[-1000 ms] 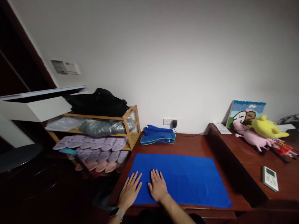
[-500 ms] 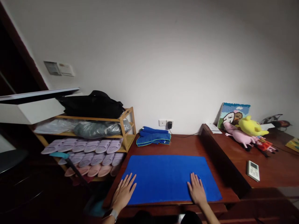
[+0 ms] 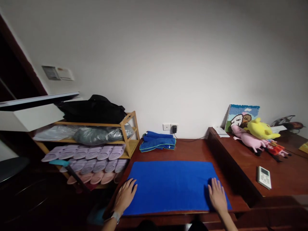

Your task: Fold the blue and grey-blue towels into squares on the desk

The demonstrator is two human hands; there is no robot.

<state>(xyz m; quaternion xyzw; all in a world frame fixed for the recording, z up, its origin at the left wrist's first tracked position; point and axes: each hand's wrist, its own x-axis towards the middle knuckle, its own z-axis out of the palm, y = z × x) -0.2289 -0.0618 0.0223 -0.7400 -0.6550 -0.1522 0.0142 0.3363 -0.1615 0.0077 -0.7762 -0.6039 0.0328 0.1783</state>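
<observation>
A blue towel (image 3: 170, 187) lies spread flat on the brown wooden desk (image 3: 190, 150). My left hand (image 3: 125, 194) rests at the towel's left edge, palm down, fingers stretched out and holding nothing. Near the towel's right edge is my right hand (image 3: 218, 195), also palm down with its fingers out; a shadow shows beside it, and I cannot tell whether it touches the cloth. A heap of folded blue towels (image 3: 157, 141) with green edging sits at the back of the desk by the wall.
On the left stands a wooden rack (image 3: 131, 144) with slippers (image 3: 116, 152), wrapped bundles and a black bag (image 3: 93, 109). A higher desk at right carries a white remote control (image 3: 264, 177), plush toys (image 3: 262, 130) and a dog picture (image 3: 243, 117). A black plug (image 3: 174, 129) trails a cord.
My right hand has moved to the right, toward the towel's right edge. My left hand has shifted slightly left, its fingers a little more bent. The towel still lies flat.
</observation>
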